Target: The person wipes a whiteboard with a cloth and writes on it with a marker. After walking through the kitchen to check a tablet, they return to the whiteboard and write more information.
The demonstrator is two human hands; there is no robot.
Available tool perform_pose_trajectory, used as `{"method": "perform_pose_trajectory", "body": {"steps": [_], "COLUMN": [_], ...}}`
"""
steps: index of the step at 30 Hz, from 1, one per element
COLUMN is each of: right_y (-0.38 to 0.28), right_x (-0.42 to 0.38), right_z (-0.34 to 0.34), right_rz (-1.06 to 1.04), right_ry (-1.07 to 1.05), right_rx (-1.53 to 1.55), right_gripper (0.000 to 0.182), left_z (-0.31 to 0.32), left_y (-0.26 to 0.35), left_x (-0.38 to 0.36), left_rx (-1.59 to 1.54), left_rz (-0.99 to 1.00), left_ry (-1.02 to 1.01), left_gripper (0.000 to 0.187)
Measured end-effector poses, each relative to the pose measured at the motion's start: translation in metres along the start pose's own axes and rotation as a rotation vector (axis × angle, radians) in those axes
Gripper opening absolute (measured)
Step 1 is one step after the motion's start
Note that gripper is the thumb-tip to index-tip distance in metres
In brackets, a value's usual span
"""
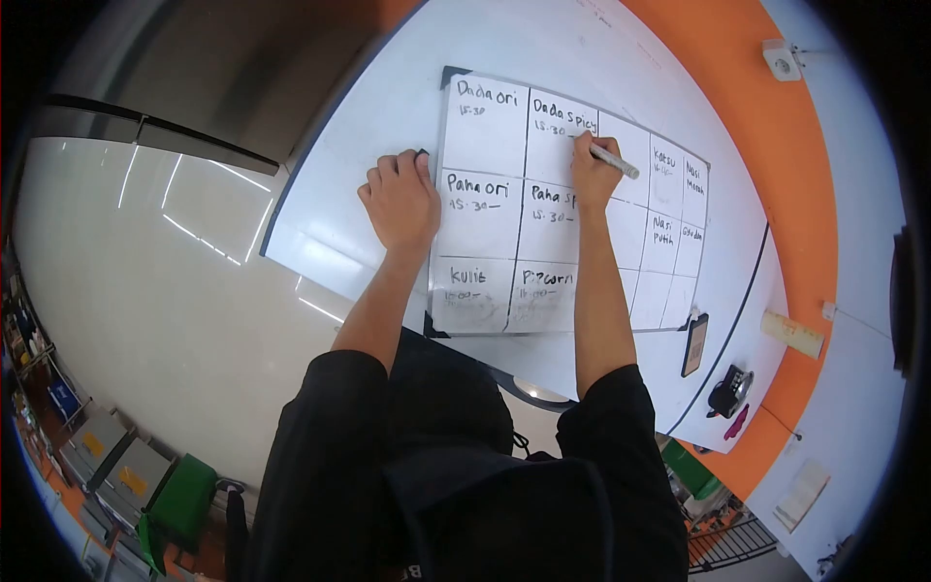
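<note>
A whiteboard lies on the white table, ruled into boxes with handwritten words such as "Dada ori" and "Paha ori" and times below several of them. My right hand grips a whiteboard marker, its tip hidden by the fingers, beside the "15.30" under "Dada spicy". At the board's left edge rests my left hand, fingers curled, with a small black object at the fingertips that I cannot make out. Smudged writing shows in the lower boxes "Kulit" and "Popcorn".
On the white table, right of the board, stands a small framed card. Farther right are a black device and a pink item. A green bin and grey containers stand on the floor at lower left.
</note>
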State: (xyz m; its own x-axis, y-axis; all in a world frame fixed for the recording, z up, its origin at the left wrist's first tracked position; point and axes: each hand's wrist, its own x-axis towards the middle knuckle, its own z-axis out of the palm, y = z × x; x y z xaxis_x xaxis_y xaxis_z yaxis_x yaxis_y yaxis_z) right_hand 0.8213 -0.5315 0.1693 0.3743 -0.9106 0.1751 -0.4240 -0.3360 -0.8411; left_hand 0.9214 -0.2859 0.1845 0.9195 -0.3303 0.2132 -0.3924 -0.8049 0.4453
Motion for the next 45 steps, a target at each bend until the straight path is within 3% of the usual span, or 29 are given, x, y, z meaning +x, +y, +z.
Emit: {"method": "perform_pose_trajectory", "body": {"steps": [2,4,8,13,20,25,27,32,33,35,38,40,43,44,45], "right_y": [0.007,0.003,-0.034,-0.067,-0.063,-0.053,-0.056,-0.093,-0.097,-0.107,-0.102,-0.083,-0.076,-0.081,-0.081], "right_x": [0.002,0.002,0.001,-0.021,-0.028,-0.024,-0.024,-0.061,-0.081,-0.126,-0.186,-0.219,-0.262,-0.270,-0.278], "right_z": [0.003,0.005,0.010,0.067,0.079,0.083,0.079,0.028,0.012,-0.019,-0.070,-0.100,-0.137,-0.148,-0.159], "right_rz": [-0.036,0.022,0.095,-0.028,0.019,-0.091,-0.037,0.116,0.102,0.277,0.329,0.437,0.576,0.654,0.645], "right_ry": [0.051,0.054,0.002,-0.230,-0.262,-0.143,-0.172,-0.215,-0.269,-0.308,-0.323,-0.283,-0.187,-0.143,-0.131], "right_rx": [-0.085,0.171,0.200,0.266,0.191,0.032,0.164,0.485,0.522,0.545,0.520,0.571,0.889,1.089,1.098], "right_gripper": [0.027,0.026,0.026,0.024,0.024,0.023,0.022,0.017,0.016,0.015,0.014,0.016,0.015,0.012,0.012], "left_z": [-0.001,0.000,0.000,0.000,-0.004,-0.001,-0.002,0.011,0.016,0.001,0.000,0.006,-0.071,-0.093,-0.103], "left_y": [0.000,0.000,0.000,0.001,0.000,0.001,0.000,-0.005,-0.011,0.000,-0.014,-0.036,-0.003,0.010,0.015], "left_x": [0.000,0.002,0.001,0.000,0.001,0.002,0.000,0.000,0.001,0.002,-0.004,-0.021,-0.099,-0.124,-0.145], "left_rx": [0.022,0.017,0.001,-0.017,-0.039,-0.011,-0.010,0.019,0.141,0.166,0.040,-0.532,-0.776,-0.816,-0.804], "left_rz": [0.006,0.003,-0.020,-0.005,-0.020,-0.022,-0.024,-0.030,0.045,-0.025,0.041,0.265,0.228,0.350,0.381], "left_ry": [-0.002,0.003,-0.018,0.009,-0.009,-0.010,-0.029,-0.064,-0.165,-0.199,-0.173,-0.126,-0.629,-0.703,-0.809], "left_gripper": [0.023,0.022,0.022,0.021,0.020,0.020,0.021,0.027,0.029,0.032,0.031,0.026,0.015,0.014,0.014]}}
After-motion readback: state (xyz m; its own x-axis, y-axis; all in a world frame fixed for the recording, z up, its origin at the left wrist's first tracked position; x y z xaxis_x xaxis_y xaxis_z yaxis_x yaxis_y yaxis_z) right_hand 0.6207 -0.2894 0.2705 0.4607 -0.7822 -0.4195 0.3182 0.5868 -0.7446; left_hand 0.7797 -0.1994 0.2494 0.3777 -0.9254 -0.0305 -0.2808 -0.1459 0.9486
